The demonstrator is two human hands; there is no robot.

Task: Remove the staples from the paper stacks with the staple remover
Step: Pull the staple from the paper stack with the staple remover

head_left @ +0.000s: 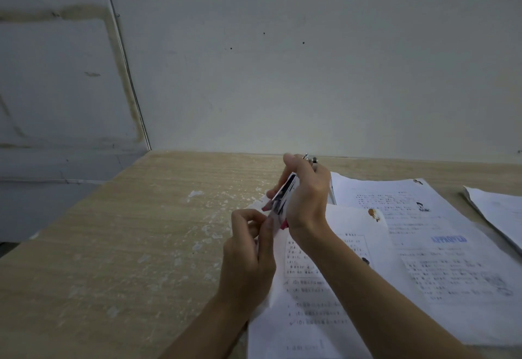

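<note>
So we've got two hands in view over a light wood desk [141, 231], both bare. Our right hand [306, 200] is wrapped around the staple remover [281, 199], a white-and-dark thing with red bits poking out at the bottom end, tilted so its top leans toward 1 o'clock. It sits right at the top-left corner of the nearest paper stack [316, 296]. There's a small metal piece [310, 159] sticking out above that hand at 12 o'clock; can't tell what it is exactly.

Our left hand [248, 257] is at 7 o'clock from the remover, fingers pinched together at that same paper corner, touching the tool's lower end. Too blurry to see a staple.

Paper count: three stacks that we can make out. The near one under our forearms, a second one [440, 245] at 3 o'clock from it with a blue stamp [449, 239] on it, and a third [497, 214] way off at the right edge, partly cut off.

Desk has a bunch of white scuffed patches [209, 203] at 9 o'clock from the hands. Plain grey wall [310, 62] behind.
</note>
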